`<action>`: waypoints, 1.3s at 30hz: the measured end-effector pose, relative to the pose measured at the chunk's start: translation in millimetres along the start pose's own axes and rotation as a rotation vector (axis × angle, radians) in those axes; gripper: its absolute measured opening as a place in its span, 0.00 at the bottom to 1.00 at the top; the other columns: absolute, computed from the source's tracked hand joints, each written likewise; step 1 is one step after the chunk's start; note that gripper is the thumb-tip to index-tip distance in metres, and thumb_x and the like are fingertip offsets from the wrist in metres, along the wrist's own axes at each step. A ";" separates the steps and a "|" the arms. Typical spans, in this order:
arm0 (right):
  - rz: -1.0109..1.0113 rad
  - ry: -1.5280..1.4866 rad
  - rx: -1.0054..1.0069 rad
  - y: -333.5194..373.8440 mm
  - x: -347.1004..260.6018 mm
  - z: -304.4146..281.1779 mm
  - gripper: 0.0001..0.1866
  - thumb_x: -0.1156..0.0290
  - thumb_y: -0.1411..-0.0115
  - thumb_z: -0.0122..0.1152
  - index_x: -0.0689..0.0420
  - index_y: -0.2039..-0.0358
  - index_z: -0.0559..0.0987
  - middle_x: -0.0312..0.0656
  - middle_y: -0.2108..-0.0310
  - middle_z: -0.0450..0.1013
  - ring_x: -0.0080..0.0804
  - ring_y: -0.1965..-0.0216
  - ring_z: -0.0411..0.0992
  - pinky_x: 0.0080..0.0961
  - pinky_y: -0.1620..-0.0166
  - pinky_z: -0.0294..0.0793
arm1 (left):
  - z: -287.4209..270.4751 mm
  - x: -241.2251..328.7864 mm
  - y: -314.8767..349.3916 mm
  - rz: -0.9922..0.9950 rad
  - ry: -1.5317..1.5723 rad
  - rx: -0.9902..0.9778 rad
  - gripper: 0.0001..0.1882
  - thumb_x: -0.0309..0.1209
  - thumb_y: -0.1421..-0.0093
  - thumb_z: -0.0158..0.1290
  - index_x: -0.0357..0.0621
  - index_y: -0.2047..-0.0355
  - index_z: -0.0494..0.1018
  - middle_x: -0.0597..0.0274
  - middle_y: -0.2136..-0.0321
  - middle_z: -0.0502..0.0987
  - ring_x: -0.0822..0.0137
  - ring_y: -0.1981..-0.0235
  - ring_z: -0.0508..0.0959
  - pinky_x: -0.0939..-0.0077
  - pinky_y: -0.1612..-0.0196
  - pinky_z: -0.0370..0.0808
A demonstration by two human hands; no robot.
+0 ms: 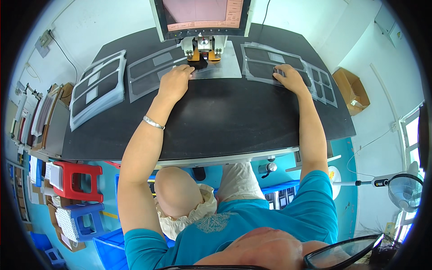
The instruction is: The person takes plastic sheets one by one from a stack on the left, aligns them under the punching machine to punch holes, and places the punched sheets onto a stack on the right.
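Several translucent sheets (258,69) beneath right hand (292,81)

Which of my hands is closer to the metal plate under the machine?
Your left. The left hand has its fingertips at the left edge of the plate; the right hand is off to its right, at the sheets.

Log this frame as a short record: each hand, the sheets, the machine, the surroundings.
Left hand: left hand at the left edge of the silver plate; grip unclear
Right hand: right hand on or just above the right-hand sheets
Other sheets: left pile; flat sheet between pile and plate
Machine: machine head over the plate; lit screen above
Surroundings: red stool left; cardboard box right
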State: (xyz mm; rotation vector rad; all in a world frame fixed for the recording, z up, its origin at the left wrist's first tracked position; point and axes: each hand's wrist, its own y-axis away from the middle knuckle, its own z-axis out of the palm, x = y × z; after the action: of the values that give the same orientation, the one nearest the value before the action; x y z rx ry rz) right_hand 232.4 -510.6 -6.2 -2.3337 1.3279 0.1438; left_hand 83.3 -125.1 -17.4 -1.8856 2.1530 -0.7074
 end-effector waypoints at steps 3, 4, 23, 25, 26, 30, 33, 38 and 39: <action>0.002 0.000 -0.004 -0.5 -0.8 1.4 0.21 0.60 0.40 0.62 0.60 0.51 0.79 0.49 0.49 0.74 0.47 0.46 0.71 0.35 0.43 0.69 | 11.2 -6.4 -0.8 0.033 -0.069 0.061 0.17 0.23 0.39 0.50 0.44 0.50 0.76 0.60 0.50 0.77 0.58 0.48 0.76 0.64 0.49 0.75; 0.000 0.000 -0.007 -0.3 -1.9 0.8 0.21 0.60 0.40 0.62 0.60 0.51 0.79 0.49 0.49 0.74 0.47 0.46 0.71 0.35 0.43 0.69 | 12.9 -8.2 -0.8 0.030 -0.069 0.060 0.17 0.23 0.39 0.50 0.44 0.50 0.76 0.60 0.50 0.77 0.58 0.48 0.76 0.64 0.49 0.75; -0.001 -0.273 0.105 -4.6 -30.9 -1.0 0.18 0.64 0.41 0.65 0.57 0.52 0.81 0.43 0.54 0.77 0.37 0.53 0.76 0.32 0.50 0.74 | 14.9 -13.6 -1.6 0.005 -0.029 0.111 0.17 0.22 0.42 0.51 0.44 0.52 0.76 0.59 0.53 0.77 0.56 0.51 0.76 0.63 0.50 0.75; 0.042 -0.400 0.052 -2.7 -49.7 -2.3 0.18 0.64 0.40 0.64 0.57 0.51 0.80 0.41 0.55 0.78 0.33 0.56 0.77 0.31 0.52 0.75 | 10.7 -11.5 -1.3 -0.022 -0.037 0.086 0.19 0.20 0.43 0.50 0.45 0.51 0.76 0.59 0.51 0.78 0.55 0.49 0.76 0.62 0.49 0.75; 0.103 -0.601 -0.051 -1.7 -61.2 -2.1 0.18 0.64 0.38 0.63 0.58 0.50 0.80 0.41 0.56 0.77 0.29 0.58 0.76 0.27 0.55 0.76 | 7.6 -11.7 -0.6 -0.019 -0.038 0.063 0.19 0.20 0.44 0.50 0.45 0.51 0.76 0.58 0.51 0.78 0.55 0.50 0.77 0.63 0.50 0.76; 0.214 -0.928 -0.303 9.1 -92.2 -3.4 0.22 0.60 0.32 0.56 0.59 0.43 0.73 0.42 0.56 0.77 0.23 0.63 0.76 0.19 0.62 0.78 | -10.3 3.7 2.4 -0.008 -0.044 -0.013 0.21 0.18 0.45 0.48 0.46 0.51 0.76 0.58 0.53 0.79 0.54 0.55 0.79 0.63 0.54 0.78; 0.275 -0.999 -0.422 13.4 -110.1 -6.3 0.26 0.57 0.31 0.53 0.60 0.40 0.68 0.43 0.56 0.77 0.25 0.64 0.77 0.19 0.62 0.79 | -25.8 35.0 18.7 0.091 0.037 0.056 0.23 0.17 0.46 0.47 0.47 0.51 0.76 0.60 0.54 0.80 0.55 0.55 0.80 0.63 0.55 0.78; 0.303 -1.135 -0.448 11.9 -111.4 -1.0 0.26 0.59 0.33 0.58 0.61 0.41 0.70 0.38 0.60 0.76 0.20 0.66 0.75 0.15 0.66 0.74 | -41.1 77.8 36.1 0.424 0.295 0.034 0.18 0.22 0.43 0.52 0.47 0.52 0.77 0.60 0.54 0.80 0.58 0.53 0.80 0.65 0.53 0.78; 0.251 -1.094 -0.431 9.0 -100.9 4.5 0.25 0.60 0.34 0.60 0.61 0.41 0.71 0.36 0.60 0.76 0.18 0.68 0.73 0.13 0.69 0.71 | -40.3 82.4 35.2 0.495 0.329 -0.012 0.17 0.24 0.43 0.54 0.46 0.53 0.77 0.60 0.53 0.80 0.59 0.53 0.79 0.65 0.51 0.77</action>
State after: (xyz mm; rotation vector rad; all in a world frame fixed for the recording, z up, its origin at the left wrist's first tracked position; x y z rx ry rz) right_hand 171.8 -432.8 17.5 -1.7906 1.0068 1.6356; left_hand 20.3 -193.5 14.5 -1.2135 2.6753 -0.9365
